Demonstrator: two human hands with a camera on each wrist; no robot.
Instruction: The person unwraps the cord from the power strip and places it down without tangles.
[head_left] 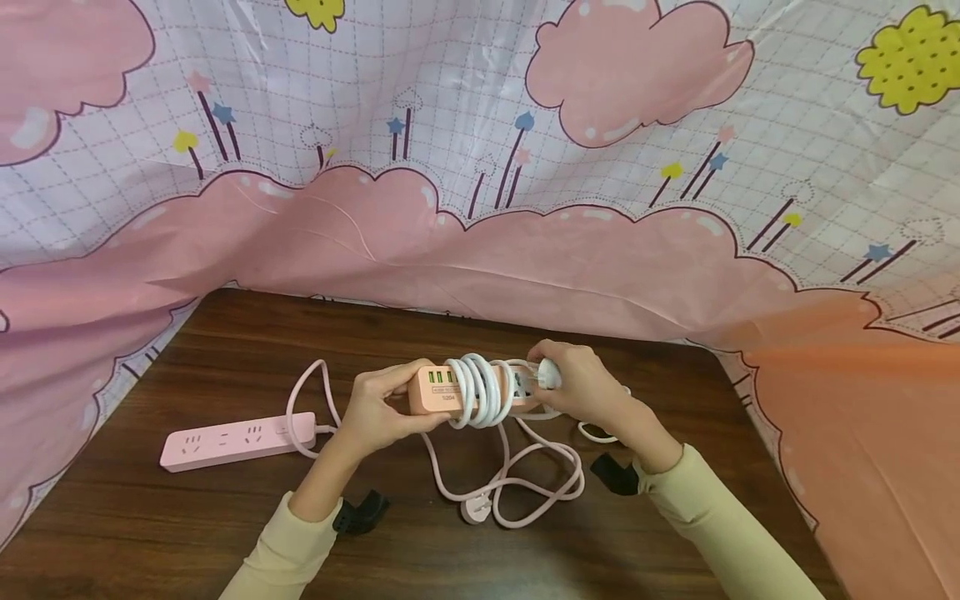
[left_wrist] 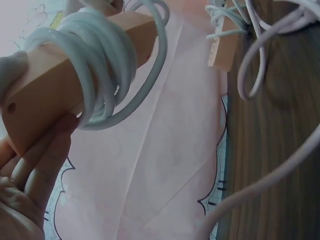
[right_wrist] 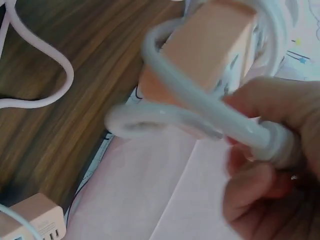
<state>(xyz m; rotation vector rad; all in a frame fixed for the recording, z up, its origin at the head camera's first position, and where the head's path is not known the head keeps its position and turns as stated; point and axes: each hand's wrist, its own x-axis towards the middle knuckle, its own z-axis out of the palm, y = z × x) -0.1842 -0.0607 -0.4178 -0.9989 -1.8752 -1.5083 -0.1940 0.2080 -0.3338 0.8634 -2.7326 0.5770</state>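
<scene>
My left hand (head_left: 378,408) grips one end of a peach power strip (head_left: 432,402) by its USB ports, holding it up over the table. White cord (head_left: 480,390) is wound several turns around the strip's middle. At the strip's other end, my right hand (head_left: 581,382) pinches the white plug (head_left: 550,375) on that cord, its prongs toward the sockets. In the right wrist view the cord runs from the plug (right_wrist: 277,142) past the strip (right_wrist: 205,55). From the left wrist, fingers (left_wrist: 47,162) support the strip from below, and the coils (left_wrist: 100,65) look loose.
A pink power strip (head_left: 232,442) lies left on the dark wooden table (head_left: 247,533). Its pink cord (head_left: 573,479) lies looped in front, with its plug (head_left: 477,507). Another peach strip (left_wrist: 225,45) with white cord shows in both wrist views. A patterned curtain (head_left: 480,258) hangs behind.
</scene>
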